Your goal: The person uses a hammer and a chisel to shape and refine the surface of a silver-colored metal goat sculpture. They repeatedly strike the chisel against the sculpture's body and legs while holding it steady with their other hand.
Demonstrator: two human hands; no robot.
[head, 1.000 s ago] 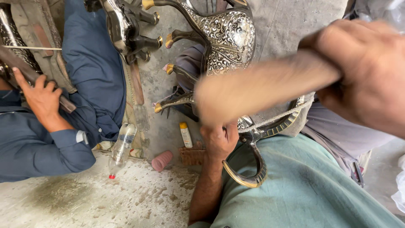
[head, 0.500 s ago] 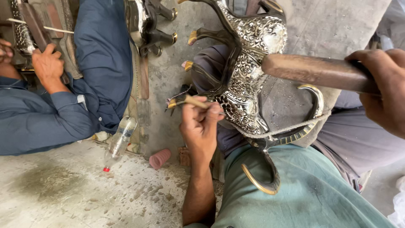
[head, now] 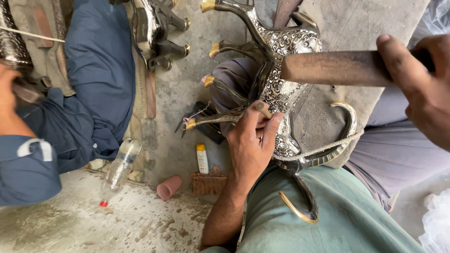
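Item: ornate metal figure (head: 286,79), silver-toned with embossed scrollwork on the body, dark smooth legs and gold-coloured tips. It is laid across the lap of the person wearing the camera, legs pointing toward the left of the view, and is bound by a cord to a grey padded support (head: 375,28) beneath it. A curved gold-edged part (head: 344,122) is seen to the right of the body, and a hooked end (head: 300,211) lies on the green garment (head: 337,220).

Left hand (head: 251,145): closed around a small rod-like punch (head: 262,110), whose tip is set against the embossed body of the figure; the hand itself is rested on the figure.

Right hand (head: 422,89): closed around a wooden mallet handle (head: 342,68), which is held level above the figure, apart from the punch.

On the concrete floor (head: 140,225), near the left forearm: a small yellow-capped tube (head: 202,158), a brown brick-like block (head: 208,183), a pink cylindrical cup (head: 168,187) on its side, and a clear plastic bottle (head: 119,168) with a red cap, also on its side.

At the left, another person in blue clothing (head: 89,84) is seated, with one hand (head: 9,93) partly in view at the frame edge. A second dark metal figure (head: 157,33) with gold-tipped legs is placed beside that person. White plastic sheeting (head: 436,220) is seen at the lower right corner.
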